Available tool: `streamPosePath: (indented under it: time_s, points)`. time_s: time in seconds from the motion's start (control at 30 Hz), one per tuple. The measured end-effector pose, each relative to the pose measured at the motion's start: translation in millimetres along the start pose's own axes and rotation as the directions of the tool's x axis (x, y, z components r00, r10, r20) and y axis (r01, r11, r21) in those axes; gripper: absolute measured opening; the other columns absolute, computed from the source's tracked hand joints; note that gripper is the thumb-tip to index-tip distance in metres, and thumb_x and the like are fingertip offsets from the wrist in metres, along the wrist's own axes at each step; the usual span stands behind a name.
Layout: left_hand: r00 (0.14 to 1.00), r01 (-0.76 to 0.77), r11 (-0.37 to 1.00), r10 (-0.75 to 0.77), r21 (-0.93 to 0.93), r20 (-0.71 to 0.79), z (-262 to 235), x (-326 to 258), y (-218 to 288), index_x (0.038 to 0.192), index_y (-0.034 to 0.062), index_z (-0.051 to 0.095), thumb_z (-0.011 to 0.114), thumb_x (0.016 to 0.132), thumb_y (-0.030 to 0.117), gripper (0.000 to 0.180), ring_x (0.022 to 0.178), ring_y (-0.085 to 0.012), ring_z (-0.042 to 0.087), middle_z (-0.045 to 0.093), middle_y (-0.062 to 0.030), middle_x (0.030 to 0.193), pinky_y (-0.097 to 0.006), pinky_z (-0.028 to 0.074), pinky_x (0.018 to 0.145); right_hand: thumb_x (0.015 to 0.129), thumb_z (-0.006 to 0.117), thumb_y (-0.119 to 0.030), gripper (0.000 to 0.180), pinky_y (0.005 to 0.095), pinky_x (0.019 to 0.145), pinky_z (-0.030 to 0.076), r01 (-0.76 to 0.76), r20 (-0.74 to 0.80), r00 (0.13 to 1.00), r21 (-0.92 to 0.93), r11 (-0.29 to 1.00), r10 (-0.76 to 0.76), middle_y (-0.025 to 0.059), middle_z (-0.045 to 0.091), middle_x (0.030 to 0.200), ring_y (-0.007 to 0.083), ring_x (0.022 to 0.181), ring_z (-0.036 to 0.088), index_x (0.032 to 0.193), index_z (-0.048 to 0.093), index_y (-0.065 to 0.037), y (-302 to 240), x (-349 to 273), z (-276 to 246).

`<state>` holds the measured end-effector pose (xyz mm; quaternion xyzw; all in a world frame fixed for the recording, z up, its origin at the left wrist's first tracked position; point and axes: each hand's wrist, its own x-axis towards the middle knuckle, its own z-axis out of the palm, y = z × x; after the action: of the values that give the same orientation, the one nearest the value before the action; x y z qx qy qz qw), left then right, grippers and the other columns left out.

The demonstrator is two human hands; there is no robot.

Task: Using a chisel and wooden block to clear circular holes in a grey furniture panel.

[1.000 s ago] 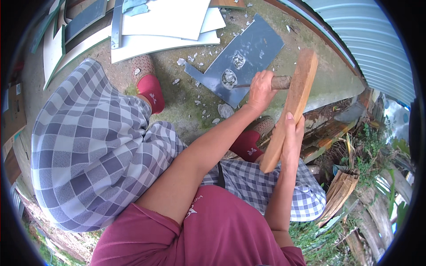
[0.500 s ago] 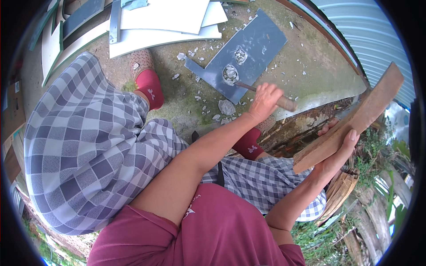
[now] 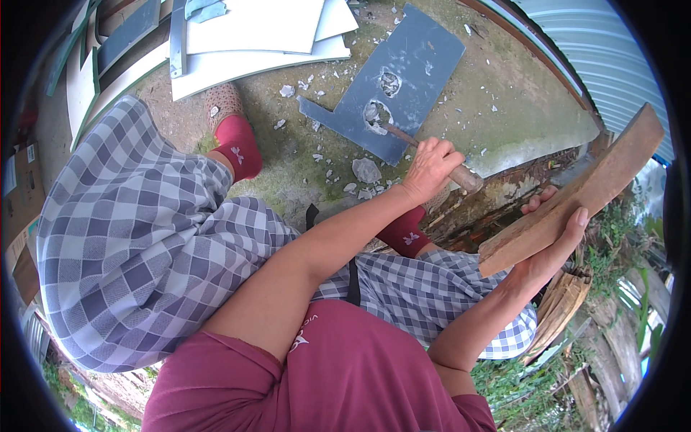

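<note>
My left hand (image 3: 432, 169) is closed round the wooden handle of a chisel (image 3: 400, 135) with a thin, dark metal shaft. The shaft slants down to the nearer of two ragged holes in a dark grey panel (image 3: 425, 54) that lies on the ground. White crumbled bits show inside both holes; the exact spot of the tip is hard to see. A thick plank of brown wood (image 3: 576, 191) rests in my right hand (image 3: 558, 241). My thumb lies along its near side, and fingertips show beyond the far edge. The plank is raised, apart from the chisel.
Broken white chips (image 3: 366, 171) litter the mossy concrete around the panel. White boards (image 3: 252, 29) are stacked at the far left, beside dark-edged strips. My feet, in red socks, stand either side of the rubble. Corrugated metal (image 3: 583, 43), split logs (image 3: 561, 306) and plants line the right.
The chisel handle has tipped slightly, with its butt end now showing past my left hand. Less white rubble fills the nearer hole. The plank stays in my right hand, nearly unmoved.
</note>
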<state>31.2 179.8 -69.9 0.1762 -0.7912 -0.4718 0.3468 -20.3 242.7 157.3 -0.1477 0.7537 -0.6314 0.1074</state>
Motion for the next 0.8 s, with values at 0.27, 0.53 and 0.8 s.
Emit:
streamPosePath:
  time_s: [0.27,0.53,0.8]
  points:
    - [0.996,0.002,1.000,-0.002,0.005,-0.085,-20.1,31.2,-32.7,0.094,0.0117,0.056,0.069,0.063,0.001,0.035,0.090,-0.0298,0.046,0.049,-0.0073,0.091,-0.040,0.038,0.082,0.088,0.054,-0.041,0.051,0.0305,0.064,0.048,0.009,0.030,0.999,0.026,1.000,-0.009,0.0145,0.054,0.088,0.0199,0.072,0.054,0.119,0.039,-0.002,-1.2,0.9,1.8]
    - [0.971,0.040,0.995,-0.060,-0.088,-0.230,-16.4,64.2,27.0,0.096,0.0099,0.053,0.068,0.062,-0.002,0.040,0.091,-0.0326,0.046,0.049,-0.0100,0.092,-0.041,0.040,0.081,0.087,0.055,-0.039,0.052,0.0295,0.062,0.049,0.014,0.047,0.999,-0.012,1.000,-0.013,0.0138,0.054,0.087,0.0195,0.070,0.054,0.121,0.036,-0.003,-0.2,-0.4,1.0]
    - [0.975,0.139,0.988,-0.148,-0.063,-0.164,-15.1,50.1,23.2,0.097,0.0071,0.054,0.070,0.061,-0.002,0.041,0.090,-0.0328,0.046,0.049,-0.0106,0.093,-0.040,0.040,0.082,0.086,0.057,-0.038,0.052,0.0298,0.060,0.049,0.050,0.023,0.999,-0.076,0.996,-0.049,0.0139,0.054,0.085,0.0196,0.068,0.056,0.119,0.038,-0.002,2.6,1.0,3.0]
